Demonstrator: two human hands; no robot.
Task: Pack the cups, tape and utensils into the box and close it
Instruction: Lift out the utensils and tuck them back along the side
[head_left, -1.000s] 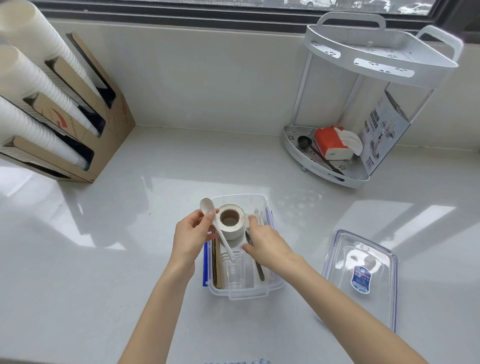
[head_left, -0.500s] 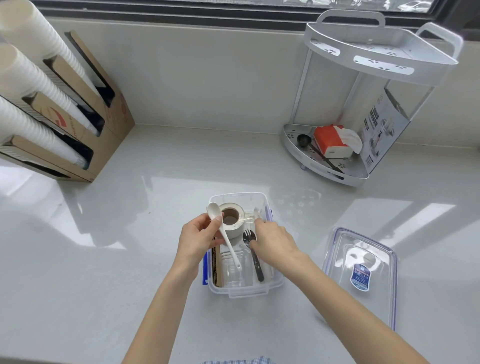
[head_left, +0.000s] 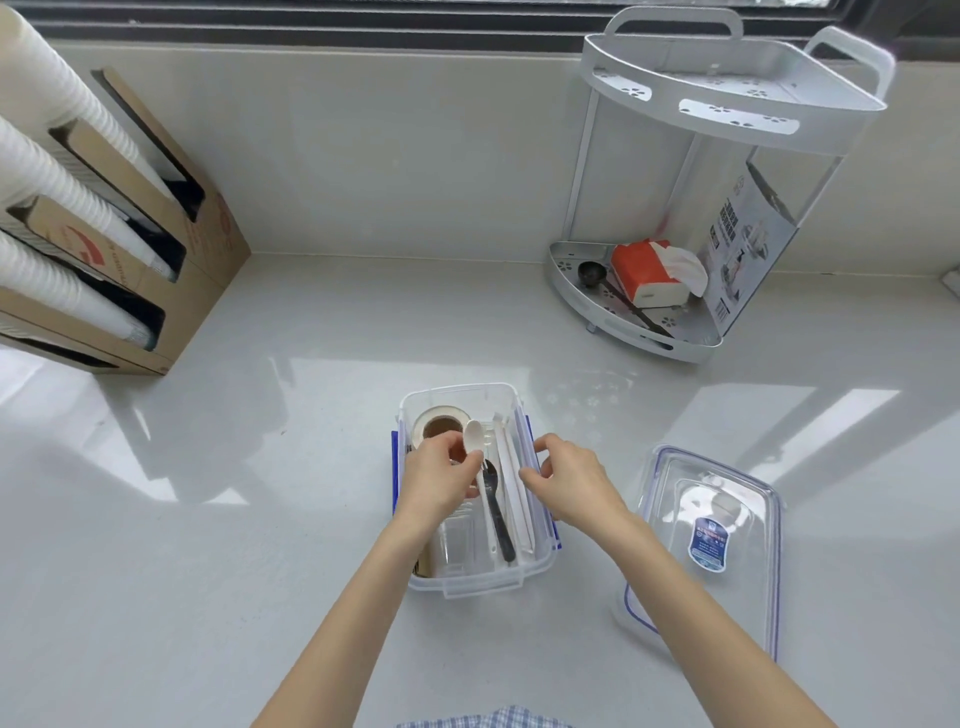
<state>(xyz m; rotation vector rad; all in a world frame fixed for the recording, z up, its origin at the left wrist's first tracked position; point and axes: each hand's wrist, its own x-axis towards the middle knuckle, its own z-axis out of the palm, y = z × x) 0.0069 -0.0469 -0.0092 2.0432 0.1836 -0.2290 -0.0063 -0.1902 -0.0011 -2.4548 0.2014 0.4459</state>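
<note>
Single head-worn wide-angle view, looking forward and steeply down over the white worktop (head_left: 260, 519) from close range. Both forearms enter from the bottom edge. The window sill and wall bound the top. No second view to compare.

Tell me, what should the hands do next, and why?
Probably the left hand should lower the white spoon and let go, so it lies beside the black fork in the clear box. The spoon is already over the box, the tape roll is in, and the lid waits on the counter.
</note>
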